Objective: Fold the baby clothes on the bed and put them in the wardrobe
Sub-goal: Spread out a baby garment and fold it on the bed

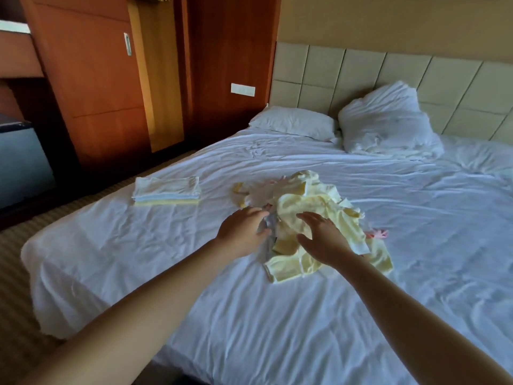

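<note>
A loose pile of baby clothes (311, 209), pale yellow and white with pink bits, lies in the middle of the white bed (277, 315). My left hand (241, 232) reaches into the pile's left edge, fingers curled at a white piece; whether it grips the cloth I cannot tell. My right hand (322, 240) hovers over the yellow garment with fingers spread and holds nothing. A folded stack of white and yellow clothes (166, 190) sits on the bed to the left. The wooden wardrobe (91, 79) stands beyond the bed's left side, its door shut.
Two white pillows, a flat pillow (294, 123) and a crumpled pillow (385, 123), lie against the padded headboard (402, 70). A striped carpet strip (16, 245) runs between bed and wardrobe. A grey appliance (22, 165) stands at the far left.
</note>
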`<action>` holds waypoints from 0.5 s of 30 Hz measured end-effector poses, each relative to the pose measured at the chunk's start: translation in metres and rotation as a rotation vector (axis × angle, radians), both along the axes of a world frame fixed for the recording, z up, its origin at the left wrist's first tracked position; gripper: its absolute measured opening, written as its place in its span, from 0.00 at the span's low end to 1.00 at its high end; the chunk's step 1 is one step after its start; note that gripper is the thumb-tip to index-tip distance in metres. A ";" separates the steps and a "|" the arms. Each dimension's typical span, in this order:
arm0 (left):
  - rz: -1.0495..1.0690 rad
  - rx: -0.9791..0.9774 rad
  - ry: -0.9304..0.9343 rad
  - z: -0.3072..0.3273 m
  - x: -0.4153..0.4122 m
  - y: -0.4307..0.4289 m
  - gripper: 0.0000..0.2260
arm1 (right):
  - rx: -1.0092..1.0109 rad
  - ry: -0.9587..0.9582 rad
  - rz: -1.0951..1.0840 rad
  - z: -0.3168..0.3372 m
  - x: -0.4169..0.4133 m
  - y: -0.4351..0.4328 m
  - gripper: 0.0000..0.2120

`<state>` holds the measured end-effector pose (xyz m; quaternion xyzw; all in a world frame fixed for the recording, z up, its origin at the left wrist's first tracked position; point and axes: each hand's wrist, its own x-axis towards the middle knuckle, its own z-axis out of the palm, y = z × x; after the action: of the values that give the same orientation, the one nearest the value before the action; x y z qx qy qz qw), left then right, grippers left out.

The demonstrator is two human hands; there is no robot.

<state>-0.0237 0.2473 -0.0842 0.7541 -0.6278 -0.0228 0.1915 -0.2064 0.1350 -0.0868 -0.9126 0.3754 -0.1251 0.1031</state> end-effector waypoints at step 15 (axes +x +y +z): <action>-0.005 0.041 0.044 -0.044 0.018 -0.161 0.23 | -0.007 -0.032 -0.117 -0.017 0.034 -0.173 0.27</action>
<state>-0.0060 0.0859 -0.1283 0.7556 -0.6248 -0.0526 0.1896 -0.1723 -0.0377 -0.1033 -0.8873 0.4261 -0.1465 0.0985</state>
